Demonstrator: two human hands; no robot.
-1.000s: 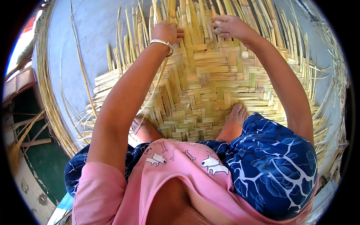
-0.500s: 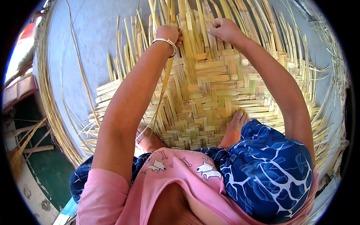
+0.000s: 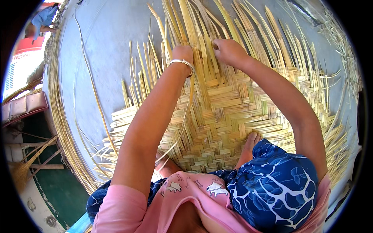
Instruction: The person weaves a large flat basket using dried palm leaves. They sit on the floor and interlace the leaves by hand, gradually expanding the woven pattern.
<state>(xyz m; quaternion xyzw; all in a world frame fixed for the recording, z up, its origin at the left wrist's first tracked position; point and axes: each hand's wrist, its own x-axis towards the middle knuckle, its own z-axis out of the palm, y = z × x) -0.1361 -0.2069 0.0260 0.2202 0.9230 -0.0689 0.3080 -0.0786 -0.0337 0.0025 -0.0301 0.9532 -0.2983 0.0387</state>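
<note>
A half-woven mat [image 3: 221, 116] of flat, split reed strips lies under my feet, with loose strip ends [image 3: 279, 39] fanning out from its far edge. At that edge my left hand [image 3: 182, 53], with a silver bangle [image 3: 182, 62] on the wrist, is closed round several upright strips. A long thin strip [image 3: 185, 112] hangs from beneath it toward my left foot. My right hand [image 3: 229, 51] is closed just to the right, thumb and fingers pinched at a reed strip [image 3: 211, 58]. Its fingertips are partly hidden.
A long bundle of thin reeds [image 3: 64, 112] runs along the left side of the grey floor [image 3: 110, 27]. Past it are a straw broom [image 3: 23, 169] and a reddish-brown seat [image 3: 29, 105]. A person in blue [image 3: 44, 17] is at the far left. Loose straw [image 3: 342, 42] lies at right.
The view has shifted, so the mat sits lower in it. My right hand has come leftward, closer to my left, which stays closed on the strips. A person now shows at the upper left.
</note>
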